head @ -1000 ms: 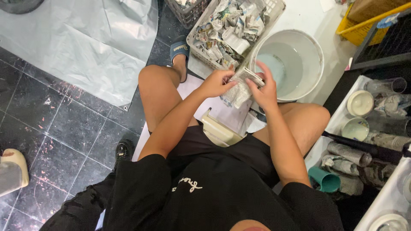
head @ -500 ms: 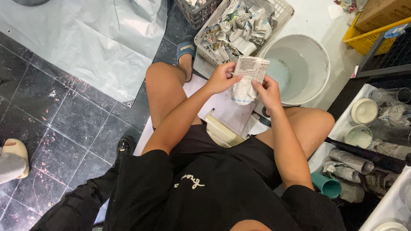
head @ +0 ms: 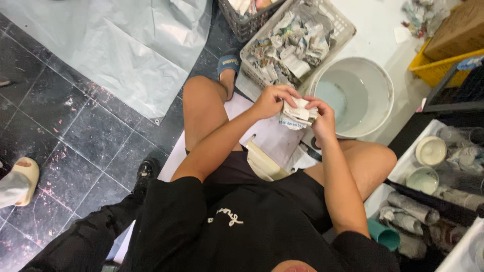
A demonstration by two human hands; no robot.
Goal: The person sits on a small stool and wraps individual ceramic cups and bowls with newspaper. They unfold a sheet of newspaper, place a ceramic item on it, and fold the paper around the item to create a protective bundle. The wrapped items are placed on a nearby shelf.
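We grip the folded newspaper piece (head: 298, 114) between both hands, left (head: 272, 100) and right (head: 322, 120), beside the white bucket (head: 379, 80); grey basket (head: 339, 22) of scraps beyond.

Small craft workshop, floor-level work: dark tiled floor (head: 75, 136), grey plastic sheet (head: 116, 45), white plastic basket of torn newspaper (head: 297, 43), round white water basin (head: 375, 80), paper-wrapped rolls (head: 408, 209).

Both hands (head: 297, 108) pinched together, forearms raised
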